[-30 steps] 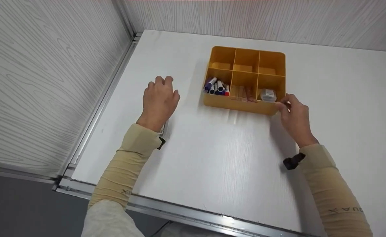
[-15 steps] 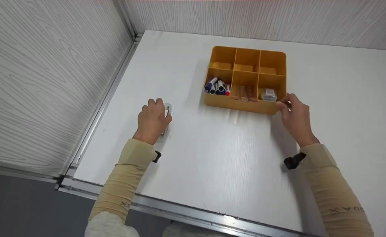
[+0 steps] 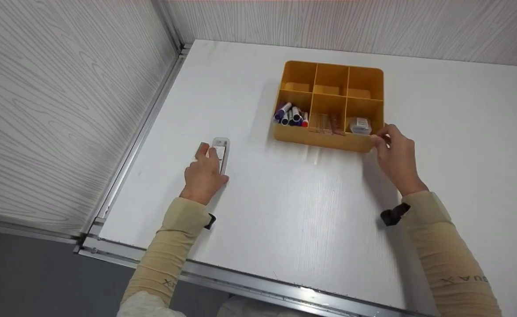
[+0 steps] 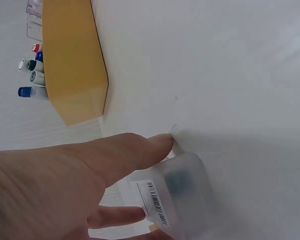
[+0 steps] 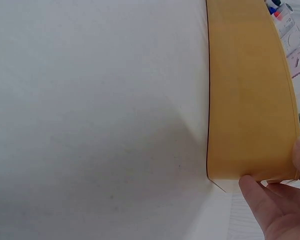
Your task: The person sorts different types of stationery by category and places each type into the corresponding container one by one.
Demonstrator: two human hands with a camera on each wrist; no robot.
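In the head view, my left hand (image 3: 203, 178) lies over a long clear plastic case (image 3: 221, 143) on the table, with its thumb by the case's right side. The left wrist view shows a barcode label (image 4: 152, 202) on this clear case, fingertips touching it, and the thumb extended near a corner. A small orange-brown patch (image 3: 202, 150) shows at the fingers; what it is cannot be made out. My right hand (image 3: 397, 160) pinches the near right corner of a yellow divided organizer box (image 3: 324, 140), thumb at the rim and fingers against the outside.
The organizer's front compartments hold several markers (image 3: 290, 115), clear rulers (image 3: 326, 124) and a small clear plastic box (image 3: 360, 126). A panel wall (image 3: 64, 110) stands along the left, another (image 3: 351, 26) behind. A metal rail (image 3: 258, 284) edges the table's front.
My left hand has moved back toward the table's front and down onto the clear case, uncovering its far end. The right hand and the organizer have stayed put.
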